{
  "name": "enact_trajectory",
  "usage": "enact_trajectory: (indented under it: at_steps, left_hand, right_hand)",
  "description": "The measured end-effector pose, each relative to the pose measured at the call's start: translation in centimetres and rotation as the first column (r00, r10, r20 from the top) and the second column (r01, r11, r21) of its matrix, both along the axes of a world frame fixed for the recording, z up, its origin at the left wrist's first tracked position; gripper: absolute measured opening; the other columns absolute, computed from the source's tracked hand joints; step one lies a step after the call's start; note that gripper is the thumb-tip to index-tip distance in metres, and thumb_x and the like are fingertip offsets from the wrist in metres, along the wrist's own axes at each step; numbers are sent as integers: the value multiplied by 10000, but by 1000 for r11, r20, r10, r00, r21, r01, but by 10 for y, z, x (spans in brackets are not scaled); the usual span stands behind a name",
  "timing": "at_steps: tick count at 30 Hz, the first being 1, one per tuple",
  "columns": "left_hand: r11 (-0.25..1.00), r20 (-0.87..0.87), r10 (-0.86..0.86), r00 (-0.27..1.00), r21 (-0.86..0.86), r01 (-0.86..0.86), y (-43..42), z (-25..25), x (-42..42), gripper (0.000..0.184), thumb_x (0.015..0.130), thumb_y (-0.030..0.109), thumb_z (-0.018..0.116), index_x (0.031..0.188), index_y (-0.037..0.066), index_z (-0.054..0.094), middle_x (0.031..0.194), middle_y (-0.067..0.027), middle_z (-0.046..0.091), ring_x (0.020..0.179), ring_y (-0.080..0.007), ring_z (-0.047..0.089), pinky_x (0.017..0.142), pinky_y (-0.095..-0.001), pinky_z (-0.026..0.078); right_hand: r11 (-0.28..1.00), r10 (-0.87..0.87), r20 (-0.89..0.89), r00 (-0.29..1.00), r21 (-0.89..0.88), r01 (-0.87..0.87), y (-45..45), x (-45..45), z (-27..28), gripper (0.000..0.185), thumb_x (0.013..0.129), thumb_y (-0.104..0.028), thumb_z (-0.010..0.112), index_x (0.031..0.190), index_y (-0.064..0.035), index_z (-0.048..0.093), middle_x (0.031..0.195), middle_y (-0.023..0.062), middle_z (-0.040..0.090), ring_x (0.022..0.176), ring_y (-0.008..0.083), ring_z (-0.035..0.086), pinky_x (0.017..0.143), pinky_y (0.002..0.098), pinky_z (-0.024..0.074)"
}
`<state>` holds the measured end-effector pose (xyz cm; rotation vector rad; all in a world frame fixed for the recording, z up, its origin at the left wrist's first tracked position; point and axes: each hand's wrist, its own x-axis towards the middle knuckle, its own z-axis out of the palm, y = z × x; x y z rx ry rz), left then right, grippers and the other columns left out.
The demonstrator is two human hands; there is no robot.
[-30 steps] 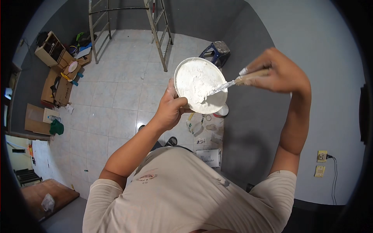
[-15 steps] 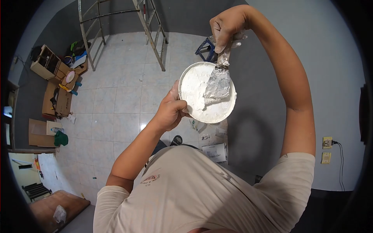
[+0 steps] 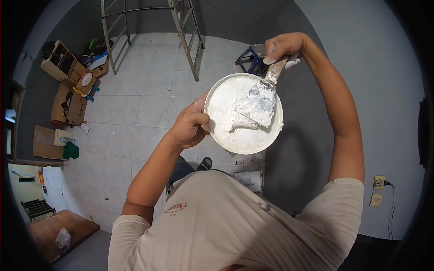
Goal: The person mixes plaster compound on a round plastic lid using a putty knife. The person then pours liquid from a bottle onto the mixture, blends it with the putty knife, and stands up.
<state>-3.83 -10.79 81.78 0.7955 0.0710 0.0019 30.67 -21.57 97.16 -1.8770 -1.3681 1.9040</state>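
In the head view, my left hand (image 3: 191, 122) grips the left edge of a round, shallow container (image 3: 207, 118), thumb over the rim. White putty (image 3: 224, 97) coats its inside. Closed around the handle of a putty knife (image 3: 261, 101) is my right hand (image 3: 283, 49), raised above the container's upper right edge. The wide blade, smeared with putty, lies over the container at its right half, and a ridge of putty sits along the blade's lower edge. White smears mark the fingers of my right hand.
A metal ladder (image 3: 181, 38) stands on the tiled floor ahead, and a blue stool (image 3: 247, 61) sits by the grey wall. Cardboard boxes (image 3: 68, 107) line the left side. A socket with a plugged cord (image 3: 379, 182) is on the right wall.
My right hand has come down and slightly right, and the putty knife is tilted more, its blade further right. The container appears larger, nearer the camera.
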Motion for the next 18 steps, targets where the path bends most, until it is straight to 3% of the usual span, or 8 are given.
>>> enact_trajectory:
  at_steps: [3, 8, 10, 13, 18]
  left_hand:
    - [1000, -22, -6, 1000, 26, 6, 3, 2, 2, 1013, 616, -26, 477, 1617, 53, 347, 1342, -126, 611, 1101, -193, 620, 870, -318, 523]
    - [1000, -70, -17, 997, 8, 18, 2, 0, 7, 1029, 581, -3, 503, 1601, 28, 371, 1358, -144, 610, 1172, -222, 615, 943, -336, 520]
    - [1000, -100, -14, 995, -29, 11, 3, -4, 6, 1042, 560, 9, 511, 1593, 6, 371, 1386, -160, 603, 1218, -242, 614, 1000, -332, 509]
    - [999, -107, -39, 993, -21, 37, 6, -10, 4, 1040, 558, 8, 507, 1589, 0, 371, 1397, -166, 599, 1228, -244, 615, 1014, -327, 507]
    - [999, -126, -29, 992, -46, 23, 5, -11, -2, 1038, 556, 7, 504, 1586, 3, 374, 1395, -159, 601, 1200, -232, 629, 979, -313, 522]
  right_hand:
    - [1000, 3, -47, 999, 16, -3, -12, 9, -18, 590, 1022, -362, 649, 531, -46, 564, 444, 16, 476, 332, 90, 410, 317, 258, 311]
    - [995, -103, 74, 992, 12, 102, -33, 6, -22, 513, 998, -330, 681, 578, -46, 602, 472, -20, 459, 365, 74, 379, 356, 267, 284]
    - [981, -111, 98, 989, 170, 93, -38, 9, -28, 478, 969, -328, 712, 598, -44, 613, 495, -36, 449, 392, 69, 358, 384, 271, 275]
    - [973, -180, 208, 962, 182, 143, -45, 5, -19, 473, 946, -352, 736, 604, -50, 609, 506, -44, 434, 412, 67, 346, 401, 275, 271]
    - [955, -226, 240, 944, 243, 167, -54, -4, 1, 513, 938, -388, 734, 571, -71, 567, 504, -48, 418, 413, 66, 345, 401, 271, 263]
